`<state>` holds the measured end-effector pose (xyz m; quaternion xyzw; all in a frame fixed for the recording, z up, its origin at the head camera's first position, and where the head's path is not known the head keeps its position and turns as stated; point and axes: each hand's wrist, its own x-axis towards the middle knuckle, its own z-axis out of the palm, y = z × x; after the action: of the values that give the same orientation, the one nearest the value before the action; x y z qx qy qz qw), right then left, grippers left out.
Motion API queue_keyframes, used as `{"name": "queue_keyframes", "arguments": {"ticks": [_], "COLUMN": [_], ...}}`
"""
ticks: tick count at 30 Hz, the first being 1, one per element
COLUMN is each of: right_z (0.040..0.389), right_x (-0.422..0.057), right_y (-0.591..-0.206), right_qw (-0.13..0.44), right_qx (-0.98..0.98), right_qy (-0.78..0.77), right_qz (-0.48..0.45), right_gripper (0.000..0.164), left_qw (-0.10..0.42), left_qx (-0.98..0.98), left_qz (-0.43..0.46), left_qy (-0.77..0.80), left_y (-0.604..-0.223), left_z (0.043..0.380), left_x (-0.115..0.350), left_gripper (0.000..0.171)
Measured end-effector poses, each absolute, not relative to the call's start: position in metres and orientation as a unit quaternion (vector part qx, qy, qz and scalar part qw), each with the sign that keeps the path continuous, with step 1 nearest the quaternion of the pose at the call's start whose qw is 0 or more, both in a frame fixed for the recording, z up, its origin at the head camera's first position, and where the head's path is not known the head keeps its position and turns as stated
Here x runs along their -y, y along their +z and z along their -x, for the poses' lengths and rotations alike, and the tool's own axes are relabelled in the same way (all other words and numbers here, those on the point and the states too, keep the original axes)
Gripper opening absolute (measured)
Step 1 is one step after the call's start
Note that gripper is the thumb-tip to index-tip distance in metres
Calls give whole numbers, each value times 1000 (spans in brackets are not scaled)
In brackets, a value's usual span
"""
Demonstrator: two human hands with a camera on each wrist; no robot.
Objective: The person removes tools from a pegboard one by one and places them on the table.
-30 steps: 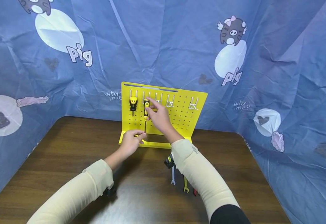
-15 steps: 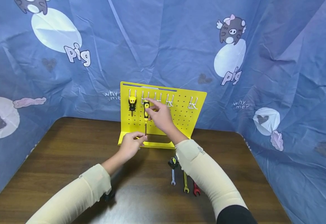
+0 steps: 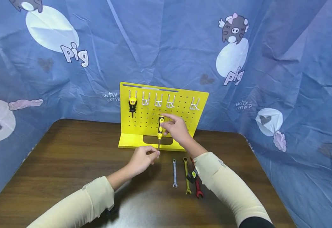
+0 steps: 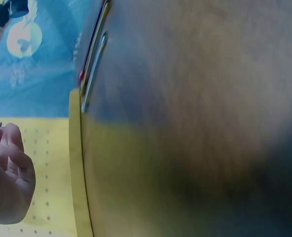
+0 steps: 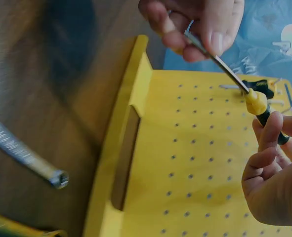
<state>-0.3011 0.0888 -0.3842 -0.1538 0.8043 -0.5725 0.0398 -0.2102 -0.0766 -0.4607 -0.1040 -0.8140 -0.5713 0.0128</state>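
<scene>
A yellow-and-black screwdriver [image 3: 160, 126] stands nearly upright in front of the yellow pegboard [image 3: 117, 145], tip down. My right hand [image 3: 178, 129] pinches its handle between thumb and fingers. Lower down, my left hand [image 3: 141, 160] pinches the end of the metal shaft. In the right wrist view the steel shaft [image 5: 225, 69] runs from the yellow collar to the left hand's fingertips. The left wrist view catches the left hand [image 4: 10, 182] at its edge, with only the metal tip showing. A stubby screwdriver [image 3: 132, 104] hangs from the board's leftmost hook.
White double hooks [image 3: 158, 100] line the upper board, one set farther right [image 3: 194, 104]. On the wooden table lie a silver wrench [image 3: 174, 174], a yellow wrench [image 3: 187, 177] and a red wrench [image 3: 198, 188], partly behind the right wrist's camera. A blue printed curtain [image 3: 166, 41] surrounds the table.
Both hands have moved the screwdriver right and downward, away from the second hook, which now shows bare. More of the wrenches has come into sight as the right forearm shifted right.
</scene>
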Motion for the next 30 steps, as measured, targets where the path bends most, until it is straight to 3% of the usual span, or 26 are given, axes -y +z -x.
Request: {"name": "queue_keyframes", "arguments": {"ticks": [16,21,30], "right_z": [283,277,267], "right_x": [-133,-139,-142], "right_y": [-446,-464,-479], "right_qw": [195,209,224], "right_qx": [-811,-812,-815], "right_qy": [-548,-542,-533], "right_qz": [64,56,40], "right_gripper": [41,42,39], "left_qw": [-61,-76,-40], "left_qx": [842,851,873], "left_qz": [154,140,125], "left_qy": [-514,-501,-470], "left_y": [-483,-490,-495], "left_z": [179,175,177], "left_x": [39,34,29], "left_gripper": [21,21,27]}}
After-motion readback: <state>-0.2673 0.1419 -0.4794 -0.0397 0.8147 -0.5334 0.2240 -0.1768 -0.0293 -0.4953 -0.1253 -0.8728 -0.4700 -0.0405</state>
